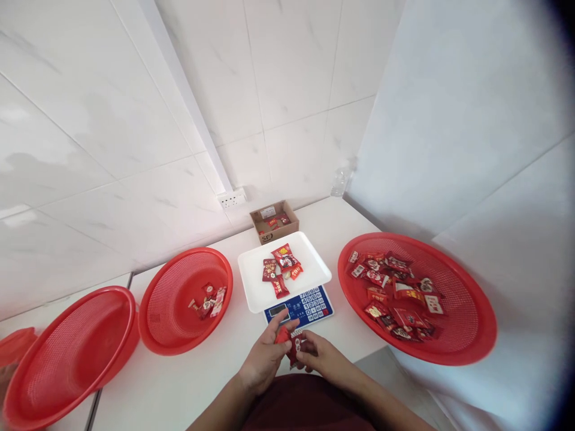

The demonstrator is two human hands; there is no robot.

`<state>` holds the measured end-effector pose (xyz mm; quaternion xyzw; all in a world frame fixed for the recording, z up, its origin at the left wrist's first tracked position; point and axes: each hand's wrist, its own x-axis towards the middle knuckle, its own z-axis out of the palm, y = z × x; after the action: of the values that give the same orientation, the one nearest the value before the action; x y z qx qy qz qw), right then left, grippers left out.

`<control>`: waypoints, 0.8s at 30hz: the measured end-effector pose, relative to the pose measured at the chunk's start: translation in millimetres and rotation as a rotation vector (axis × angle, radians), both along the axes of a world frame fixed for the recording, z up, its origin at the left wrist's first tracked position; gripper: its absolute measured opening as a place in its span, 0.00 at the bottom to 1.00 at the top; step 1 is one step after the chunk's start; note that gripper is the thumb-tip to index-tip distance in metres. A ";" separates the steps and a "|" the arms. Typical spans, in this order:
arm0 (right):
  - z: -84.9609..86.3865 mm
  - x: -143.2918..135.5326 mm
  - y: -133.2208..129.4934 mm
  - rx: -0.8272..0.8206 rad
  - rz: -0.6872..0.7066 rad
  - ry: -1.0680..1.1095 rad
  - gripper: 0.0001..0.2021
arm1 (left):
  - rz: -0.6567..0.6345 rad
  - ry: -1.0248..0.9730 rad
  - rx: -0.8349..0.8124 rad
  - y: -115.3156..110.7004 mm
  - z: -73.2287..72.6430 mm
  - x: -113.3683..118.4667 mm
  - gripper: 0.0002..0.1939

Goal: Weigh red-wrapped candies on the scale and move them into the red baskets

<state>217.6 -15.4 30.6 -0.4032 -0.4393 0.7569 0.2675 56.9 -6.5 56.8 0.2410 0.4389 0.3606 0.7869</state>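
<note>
In front of my body, my left hand (264, 358) pinches a small bright red snack packet (283, 335) under the thumb, its index finger stretched out. Close beside it, my right hand (324, 357) has its fingers closed on a dark red snack packet (295, 348) with white print. The two packets overlap, so their edges are partly hidden. Just beyond the hands stands a digital scale (309, 304) with a blue keypad. Its white tray (251, 287) carries several red packets (286, 257), lying loosely near the middle.
A large red basket (471, 335) of mixed packets stands right. Left are a red basket (157, 335) with a few packets and another red basket (58, 353). Behind the scale sits a cardboard box (281, 230). A blurred hand (5, 374) shows at far left.
</note>
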 end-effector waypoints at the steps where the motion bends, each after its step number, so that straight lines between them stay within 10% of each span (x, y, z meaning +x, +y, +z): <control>1: -1.2 -0.3 0.3 -0.010 -0.018 -0.004 0.18 | -0.005 0.049 0.032 0.1 -0.9 -0.3 0.35; 15: -4.6 -1.0 2.9 0.033 -0.113 -0.084 0.20 | -0.198 0.474 0.153 3.8 -2.5 -7.7 0.11; 24: 12.8 5.4 6.9 -0.200 -0.300 0.168 0.17 | 0.021 0.310 -0.023 4.1 3.3 -10.6 0.16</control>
<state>223.0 -8.5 43.4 -0.4240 -0.2733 0.7794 0.3716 46.3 -2.4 60.1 0.2802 0.5615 0.3222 0.7088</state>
